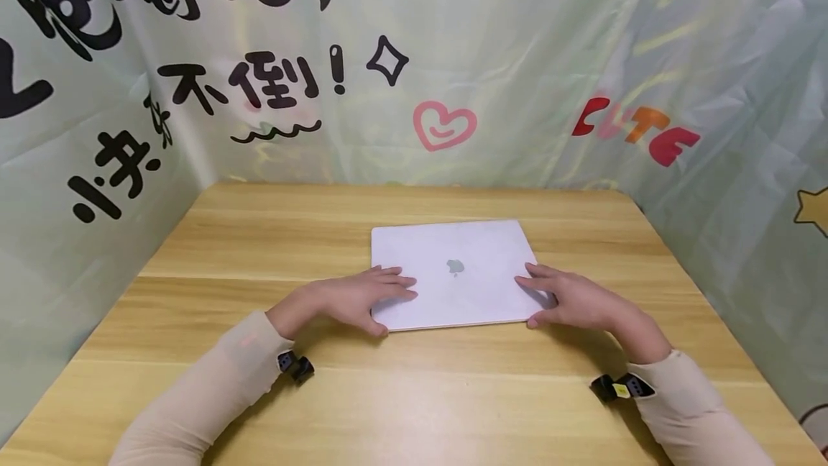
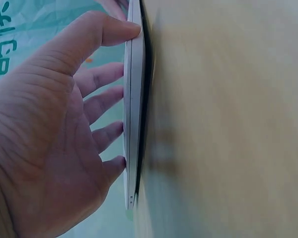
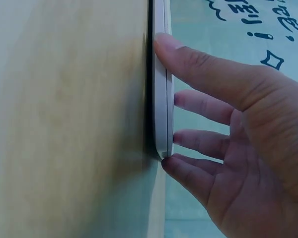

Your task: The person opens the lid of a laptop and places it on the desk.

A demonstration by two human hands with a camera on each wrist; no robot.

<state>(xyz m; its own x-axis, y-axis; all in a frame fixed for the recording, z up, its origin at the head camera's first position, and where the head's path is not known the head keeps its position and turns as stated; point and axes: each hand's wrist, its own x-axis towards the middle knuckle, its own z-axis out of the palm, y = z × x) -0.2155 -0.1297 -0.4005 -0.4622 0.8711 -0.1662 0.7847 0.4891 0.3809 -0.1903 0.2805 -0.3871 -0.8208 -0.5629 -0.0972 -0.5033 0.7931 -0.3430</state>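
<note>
A closed silver laptop with a grey apple logo on its lid lies flat on the wooden table. At its left end, the left hand rests with fingers spread over the lid. The left thumb touches the front edge in the left wrist view. Across from it, the right hand is at the right end, fingertips on the lid and near the corner. In the right wrist view, the right thumb lies against the laptop's front edge. Its thin side shows there too.
The wooden table reaches back to a pale green cloth printed with black characters, a pink heart and coloured letters. Cloth also hangs along both sides. A small black camera is worn on each wrist, over beige sleeves.
</note>
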